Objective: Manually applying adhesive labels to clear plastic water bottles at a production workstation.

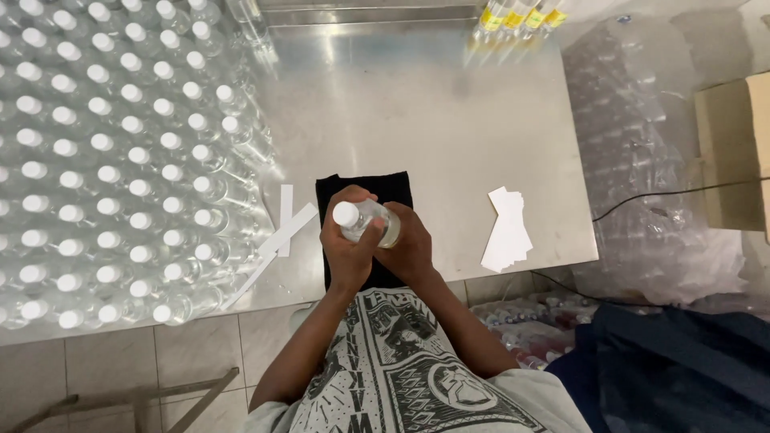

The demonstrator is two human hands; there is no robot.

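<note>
A small clear plastic bottle with a white cap (365, 220) lay tilted between both hands, just above a black cloth (365, 188) spread at the near edge of the table. It held a clear liquid, and its far end showed a pale yellowish tint. The left hand (346, 248) was clenched around the capped end, fingers wrapped over the neck, while the right hand (413, 244) gripped the body from the other side; the two hands touched each other around it.

To the left, a dense block of matching clear bottles with white caps (120, 160) stood upright in rows, filling that side of the table. At the far edge stood a few bottles with yellow labels (517, 18), close together. Well off to the right, a large clear plastic sack of empty bottles (642, 160) rested beside a brown cardboard box (734, 152).

The surface was a brushed stainless steel table (433, 104), dull and reflective. On it lay thin white paper strips (285, 228) just left of the cloth and a small stack of white label sheets (507, 228) to its right. Below, the floor was of pale tiles (192, 353), and a dark blue cloth (674, 369) lay at lower right.
</note>
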